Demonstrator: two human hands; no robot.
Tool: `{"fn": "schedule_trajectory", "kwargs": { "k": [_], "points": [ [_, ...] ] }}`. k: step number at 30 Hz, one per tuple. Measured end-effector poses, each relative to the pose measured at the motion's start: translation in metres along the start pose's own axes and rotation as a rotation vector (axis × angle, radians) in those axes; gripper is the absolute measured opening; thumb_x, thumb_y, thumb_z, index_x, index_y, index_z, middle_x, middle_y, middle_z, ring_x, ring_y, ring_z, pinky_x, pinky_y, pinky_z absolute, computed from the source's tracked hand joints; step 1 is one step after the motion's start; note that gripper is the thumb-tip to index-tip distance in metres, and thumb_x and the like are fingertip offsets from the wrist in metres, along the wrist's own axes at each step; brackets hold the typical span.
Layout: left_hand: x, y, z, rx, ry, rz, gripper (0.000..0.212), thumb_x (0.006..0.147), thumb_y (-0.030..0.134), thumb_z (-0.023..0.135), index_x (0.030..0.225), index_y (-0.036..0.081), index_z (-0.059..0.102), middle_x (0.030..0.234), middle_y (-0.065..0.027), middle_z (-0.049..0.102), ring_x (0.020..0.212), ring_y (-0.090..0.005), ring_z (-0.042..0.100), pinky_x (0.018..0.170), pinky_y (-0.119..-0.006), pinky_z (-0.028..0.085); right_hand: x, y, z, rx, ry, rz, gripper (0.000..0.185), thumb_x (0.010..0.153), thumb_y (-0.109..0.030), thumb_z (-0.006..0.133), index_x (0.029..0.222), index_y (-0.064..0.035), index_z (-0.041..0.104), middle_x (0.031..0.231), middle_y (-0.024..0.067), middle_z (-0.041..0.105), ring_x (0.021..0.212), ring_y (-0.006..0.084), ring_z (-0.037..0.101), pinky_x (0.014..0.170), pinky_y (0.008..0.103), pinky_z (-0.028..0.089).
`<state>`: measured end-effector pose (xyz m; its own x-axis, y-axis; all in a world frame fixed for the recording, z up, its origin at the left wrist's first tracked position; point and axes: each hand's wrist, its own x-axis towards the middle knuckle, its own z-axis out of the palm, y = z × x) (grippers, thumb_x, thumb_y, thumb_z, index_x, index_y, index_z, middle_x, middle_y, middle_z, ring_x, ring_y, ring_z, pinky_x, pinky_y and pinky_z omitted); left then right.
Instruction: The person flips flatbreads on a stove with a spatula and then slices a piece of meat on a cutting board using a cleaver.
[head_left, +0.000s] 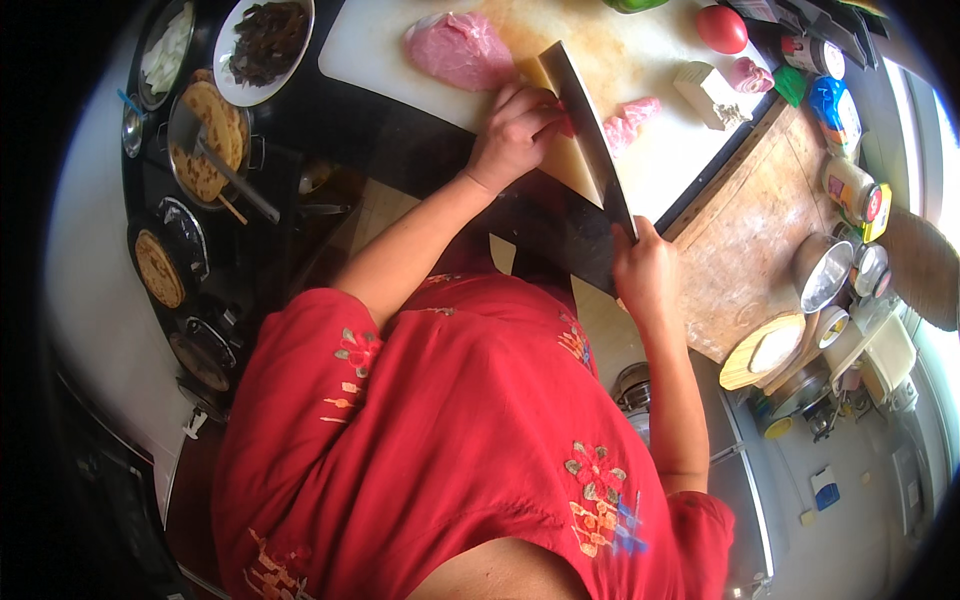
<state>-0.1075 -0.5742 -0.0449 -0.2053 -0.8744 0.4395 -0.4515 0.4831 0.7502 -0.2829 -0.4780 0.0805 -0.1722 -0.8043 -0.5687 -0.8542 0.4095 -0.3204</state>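
Observation:
My right hand grips the handle end of a broad kitchen cleaver, its blade slanting across a white cutting board. My left hand has its fingers curled close against the blade's left side, around a small red piece of meat mostly hidden by fingers and blade. A large lump of raw pink meat lies just beyond my left hand. To the right of the blade are thin cut pieces of meat. Farther right sit a white block, a small pink roll and a red tomato.
A floured wooden board adjoins on the right, with jars and a metal bowl along its far side. At left stand a plate of dark strips, a bowl of white pieces and a pan of flatbreads with a spatula.

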Motion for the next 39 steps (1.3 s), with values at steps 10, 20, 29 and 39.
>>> {"fn": "schedule_trajectory", "kwargs": {
  "k": [10,20,29,39],
  "points": [
    [-0.002,-0.005,0.000,-0.013,-0.069,-0.007,0.017,0.065,-0.005,0.067,0.073,0.010,0.067,0.082,-0.0013,0.063,0.079,-0.0220,0.058,0.074,-0.033,0.048,0.000,-0.005,-0.001,0.037,-0.092,0.030,0.018,0.087,-0.017,0.057,0.081,-0.0008,0.054,0.069,0.0281,0.060,0.070,0.0455,0.060,0.062,0.0514,0.047],
    [-0.001,-0.005,0.001,-0.018,-0.046,-0.024,0.018,0.065,-0.005,0.066,0.072,0.011,0.066,0.082,-0.0021,0.062,0.080,-0.0227,0.058,0.072,-0.033,0.049,0.035,-0.028,0.003,0.044,-0.065,0.011,0.021,0.088,-0.021,0.056,0.082,-0.0009,0.056,0.072,0.0286,0.061,0.074,0.0458,0.061,0.067,0.0522,0.048],
    [-0.004,-0.005,0.001,-0.008,-0.047,0.009,0.019,0.065,-0.006,0.064,0.072,0.011,0.066,0.083,-0.0019,0.062,0.080,-0.0228,0.058,0.074,-0.034,0.048,0.006,-0.003,0.011,0.009,-0.090,0.028,0.020,0.086,-0.019,0.057,0.081,-0.0002,0.054,0.069,0.0288,0.060,0.071,0.0460,0.060,0.066,0.0531,0.047],
    [-0.002,-0.002,-0.001,-0.024,-0.042,-0.004,0.018,0.066,-0.005,0.065,0.074,0.010,0.067,0.083,-0.0025,0.061,0.082,-0.0231,0.057,0.074,-0.034,0.048,-0.032,0.034,0.025,0.025,-0.095,0.070,0.014,0.086,-0.019,0.057,0.087,-0.0041,0.056,0.072,0.0252,0.063,0.070,0.0452,0.061,0.064,0.0532,0.048]
  ]
}}
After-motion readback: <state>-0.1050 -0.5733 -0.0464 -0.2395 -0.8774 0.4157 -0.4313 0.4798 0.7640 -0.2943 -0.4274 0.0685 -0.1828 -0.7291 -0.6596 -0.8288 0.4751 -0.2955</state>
